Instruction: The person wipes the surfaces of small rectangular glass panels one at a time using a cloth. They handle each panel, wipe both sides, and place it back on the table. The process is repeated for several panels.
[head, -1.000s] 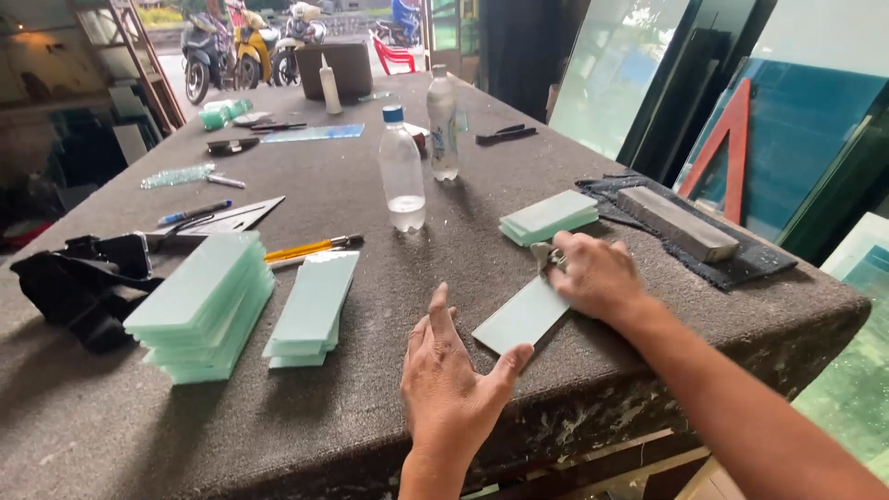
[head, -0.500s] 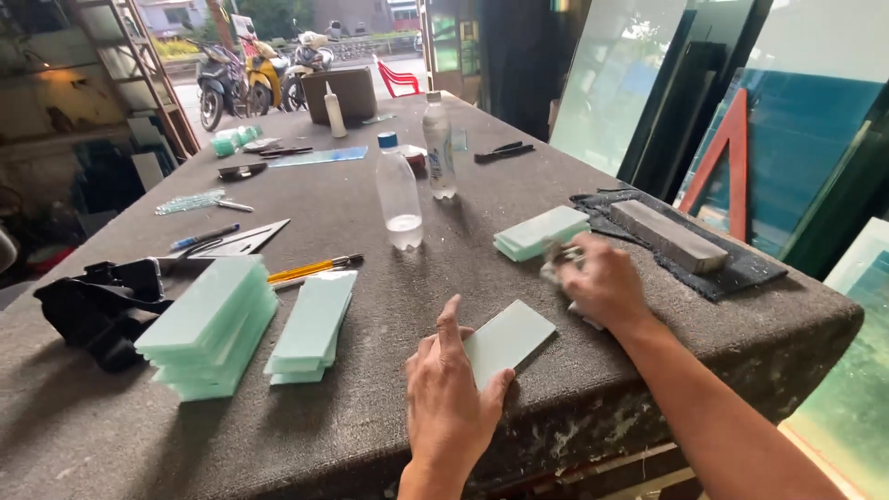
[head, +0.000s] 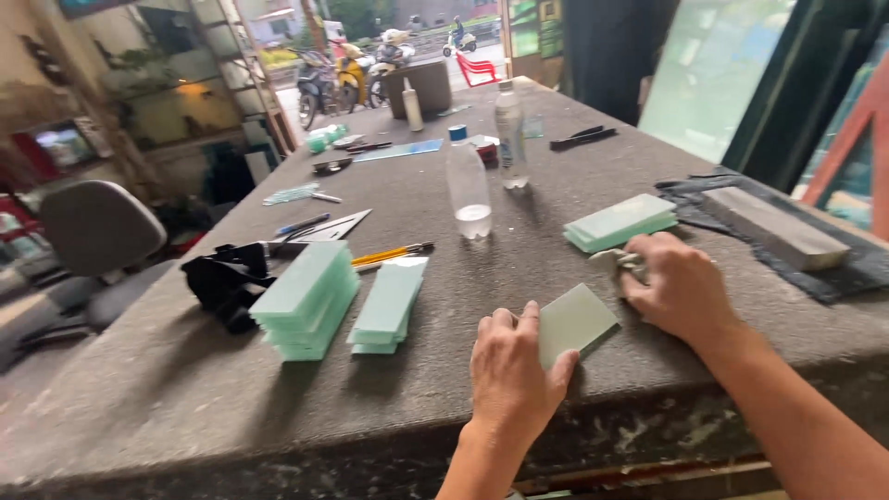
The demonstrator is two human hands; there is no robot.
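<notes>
left hand [head: 511, 370] flat on one glass piece [head: 574, 324]; right hand [head: 681, 289] clutching cloth [head: 619, 264]; three glass stacks [head: 306, 298]

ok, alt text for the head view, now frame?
A left hand presses a pale green glass piece flat on a grey table while the right hand holds a crumpled cloth beside it. Stacks of similar glass, two clear bottles and pencils lie beyond.
</notes>
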